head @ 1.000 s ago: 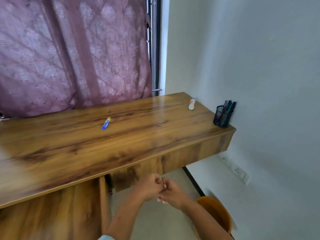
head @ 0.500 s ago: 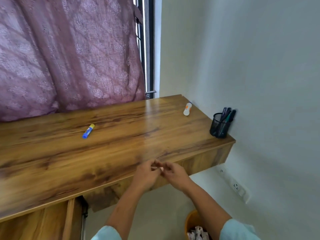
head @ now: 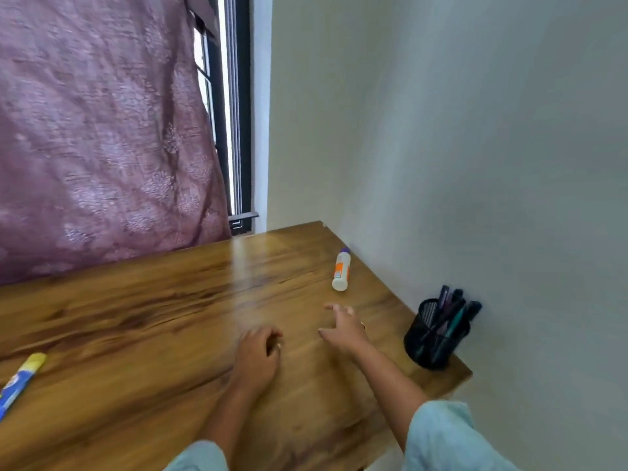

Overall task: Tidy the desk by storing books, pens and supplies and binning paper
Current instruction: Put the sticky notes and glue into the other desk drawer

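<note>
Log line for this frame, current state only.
right hand open, extended toward white orange-labelled bottle lying on wooden desk | left hand curled, contents unseen | black mesh pen holder, blue-yellow tube untouched
</note>
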Demonstrator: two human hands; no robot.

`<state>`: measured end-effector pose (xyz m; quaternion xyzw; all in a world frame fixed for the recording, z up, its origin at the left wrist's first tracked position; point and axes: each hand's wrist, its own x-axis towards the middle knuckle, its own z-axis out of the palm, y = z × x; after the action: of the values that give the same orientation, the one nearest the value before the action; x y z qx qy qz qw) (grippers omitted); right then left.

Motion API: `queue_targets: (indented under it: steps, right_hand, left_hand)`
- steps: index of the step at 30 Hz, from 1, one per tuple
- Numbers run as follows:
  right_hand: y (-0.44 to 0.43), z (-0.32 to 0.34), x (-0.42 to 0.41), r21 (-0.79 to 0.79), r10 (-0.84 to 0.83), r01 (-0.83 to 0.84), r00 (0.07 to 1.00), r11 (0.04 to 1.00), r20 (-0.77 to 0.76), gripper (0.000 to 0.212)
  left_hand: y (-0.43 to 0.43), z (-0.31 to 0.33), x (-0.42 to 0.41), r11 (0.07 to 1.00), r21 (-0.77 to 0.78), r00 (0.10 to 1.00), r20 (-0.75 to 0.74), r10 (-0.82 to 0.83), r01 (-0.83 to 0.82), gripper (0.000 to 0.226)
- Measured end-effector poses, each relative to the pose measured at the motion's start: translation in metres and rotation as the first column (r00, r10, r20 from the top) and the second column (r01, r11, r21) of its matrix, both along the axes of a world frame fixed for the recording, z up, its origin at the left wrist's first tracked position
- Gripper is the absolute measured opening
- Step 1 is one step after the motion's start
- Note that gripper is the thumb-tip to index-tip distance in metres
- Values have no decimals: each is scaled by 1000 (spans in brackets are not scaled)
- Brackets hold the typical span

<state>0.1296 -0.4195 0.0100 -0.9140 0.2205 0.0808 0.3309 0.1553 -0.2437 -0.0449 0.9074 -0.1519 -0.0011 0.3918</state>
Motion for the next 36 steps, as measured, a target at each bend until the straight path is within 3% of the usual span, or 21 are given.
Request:
queue_targets:
  steps: [5, 7, 9, 13, 16, 20, 23, 25, 27, 29, 31, 33, 36]
  right_hand:
    - [-14, -1, 55, -100, 39, -50, 994, 994, -105, 73]
    - [-22, -1, 70, -126, 22, -36, 994, 991, -108, 71]
    - [-28, -2, 82, -171, -50, 38, 997, 985, -65, 65]
    - [-43, -6, 100, -349, -157, 197, 978, 916, 140, 55]
    - [-63, -8, 115, -449, -124, 176, 982, 876, 144, 57]
    - [-73, -13, 130, -446, -48, 48, 999, 894, 9, 54]
    - [-66, -15, 128, -451, 1, 9, 1000, 892, 21, 43]
    - [-58, -12, 125, -387, -8, 25, 999, 922, 47, 30]
    - [-50, -4, 122, -232, -34, 40, 999, 972, 34, 32]
    - [-38, 6, 115, 127, -72, 71, 997, 989, 8, 44]
    - [-20, 12, 100, 461, -67, 67, 998, 885, -16, 51]
    - [1, 13, 82, 571, -51, 56, 998, 819, -26, 53]
    - [32, 11, 61, 655, 38, 35, 995, 754, -96, 48]
  left_hand:
    - [-34, -6, 62, 985, 172, 989, 146, -24, -2, 16]
    - [-48, -12, 75, 974, 224, 973, 218, -79, 28, 29]
    - [-58, -14, 85, 969, 242, 962, 252, -106, 43, 39]
    - [-65, -13, 95, 972, 233, 965, 251, -81, 21, 36]
    - [-66, -11, 96, 974, 226, 969, 232, -84, 30, 20]
    - [-66, -10, 96, 974, 223, 968, 237, -82, 28, 18]
    - [-66, -12, 95, 980, 197, 966, 247, -71, 22, 18]
    - [-65, -12, 95, 978, 207, 968, 240, -77, 26, 18]
    - [-64, -11, 95, 979, 201, 969, 230, -89, 42, 19]
    - [-62, -9, 95, 982, 170, 965, 234, -119, 80, 20]
    - [-56, -6, 93, 993, 30, 975, 184, -122, 118, 11]
    - [-44, -3, 88, 982, -158, 991, 103, -85, 100, 13]
    - [-9, -7, 70, 961, -276, 997, 58, 44, -26, 19]
